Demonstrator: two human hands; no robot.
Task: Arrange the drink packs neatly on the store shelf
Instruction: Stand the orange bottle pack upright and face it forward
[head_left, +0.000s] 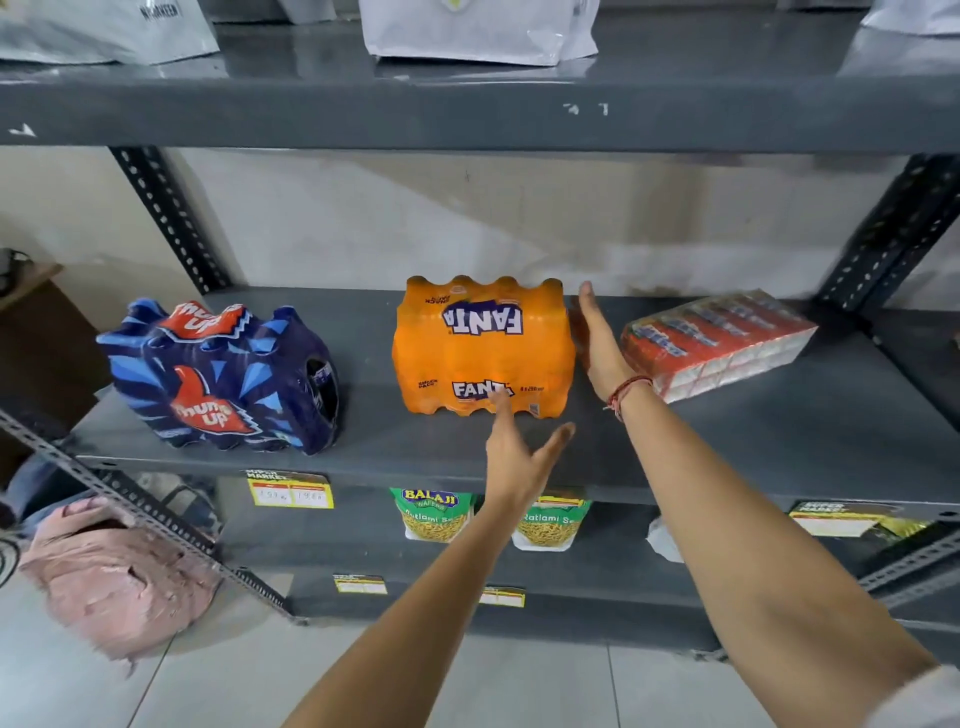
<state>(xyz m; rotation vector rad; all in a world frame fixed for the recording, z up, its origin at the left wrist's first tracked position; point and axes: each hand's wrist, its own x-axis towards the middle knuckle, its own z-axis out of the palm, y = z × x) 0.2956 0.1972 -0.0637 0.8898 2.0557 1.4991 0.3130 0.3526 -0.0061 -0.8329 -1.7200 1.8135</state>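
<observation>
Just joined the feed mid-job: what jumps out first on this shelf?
The bright orange Fanta pack stands mid-shelf, with the right hand flat against its right side and the left hand open, a fingertip at its front label. To its left sits a dark blue Thums Up pack, turned at an angle near the shelf's front edge. To the right, a red carton pack lies flat and skewed.

Both bare forearms are extended forward. Left hand (511, 457) is held open, fingers (500, 402) pointed ahead, thumb splayed right. Right hand (597, 343) is held flat on edge, fingers straight; red thread is worn at wrist.
</observation>
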